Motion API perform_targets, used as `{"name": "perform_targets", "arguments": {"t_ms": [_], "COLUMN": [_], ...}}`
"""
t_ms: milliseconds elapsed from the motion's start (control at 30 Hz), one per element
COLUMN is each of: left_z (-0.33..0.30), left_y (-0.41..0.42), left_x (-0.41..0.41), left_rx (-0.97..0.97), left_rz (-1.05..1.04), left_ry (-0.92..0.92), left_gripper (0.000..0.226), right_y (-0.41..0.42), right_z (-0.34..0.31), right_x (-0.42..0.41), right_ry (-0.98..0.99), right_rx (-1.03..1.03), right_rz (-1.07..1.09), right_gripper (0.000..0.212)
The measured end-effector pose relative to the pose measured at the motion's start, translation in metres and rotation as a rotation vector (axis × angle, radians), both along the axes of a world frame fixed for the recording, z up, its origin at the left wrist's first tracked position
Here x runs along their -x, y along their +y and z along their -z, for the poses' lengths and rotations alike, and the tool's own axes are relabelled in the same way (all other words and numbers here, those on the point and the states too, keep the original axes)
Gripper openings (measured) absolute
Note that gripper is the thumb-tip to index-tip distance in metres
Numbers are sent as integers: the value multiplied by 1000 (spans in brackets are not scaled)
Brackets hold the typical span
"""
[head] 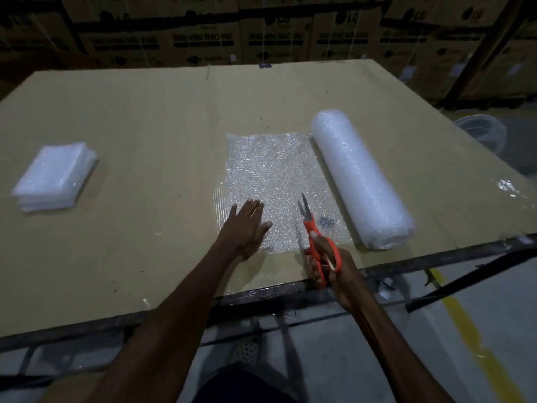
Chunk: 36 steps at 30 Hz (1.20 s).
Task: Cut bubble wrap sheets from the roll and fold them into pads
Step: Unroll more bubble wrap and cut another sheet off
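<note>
Head view: sheet (pixel 270 175) under left hand (pixel 245 228), beside scissors (pixel 315 237).

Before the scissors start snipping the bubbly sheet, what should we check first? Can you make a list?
1. Left hand presses flat on the unrolled sheet: ok.
2. Right hand grips the orange scissors: ok.
3. Blades open and pointing away from the body: ok.
4. Left fingers away from the blades: ok, there is a gap between them.
5. Sheet joined to the roll: cannot tell.
6. Folded pads out of the way, far left on the table: ok.
</note>
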<state>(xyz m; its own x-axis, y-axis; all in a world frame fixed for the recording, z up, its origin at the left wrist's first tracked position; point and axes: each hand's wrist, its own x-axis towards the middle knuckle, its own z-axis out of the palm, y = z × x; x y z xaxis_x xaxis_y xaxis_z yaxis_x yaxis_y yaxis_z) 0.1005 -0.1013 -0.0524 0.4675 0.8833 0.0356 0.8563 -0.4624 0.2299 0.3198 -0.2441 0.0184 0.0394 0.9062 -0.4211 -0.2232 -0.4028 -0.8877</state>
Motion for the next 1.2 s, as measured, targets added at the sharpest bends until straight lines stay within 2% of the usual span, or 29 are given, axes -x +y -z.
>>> {"name": "perform_targets", "arguments": {"t_ms": [67,167,233,400,533,700,833,1000,1200], "left_z": [-2,7,17,39,43,45,48,50,55], "left_y": [5,9,7,8,8,7,8,7,9], "left_x": [-5,-17,-23,-16,-8,-7,-4,-6,-4], "left_rx": [-8,72,96,74,72,97,89,76,54], "left_rz": [-3,-10,-10,11,-37,-56,-50,-57,-52], "left_ry": [-5,-42,-66,-14,-53,-82,-104,-112,-105], "left_gripper": [97,75,70,70,69,65,70,74,75], "right_y": [-11,-28,-41,-64,-76,-79,-68,-55,-50], "right_z": [-1,11,18,26,29,29,28,26,33], "right_x": [2,7,9,9,7,4,7,11,10], "right_ry": [-27,-108,-119,-109,-132,-142,-155,-164,-170], "right_rx": [44,133,175,239,259,279,274,262,254], "right_rz": [4,8,8,44,45,65,81,84,99], "right_gripper": [46,44,40,46,60,53,57,44,46]}}
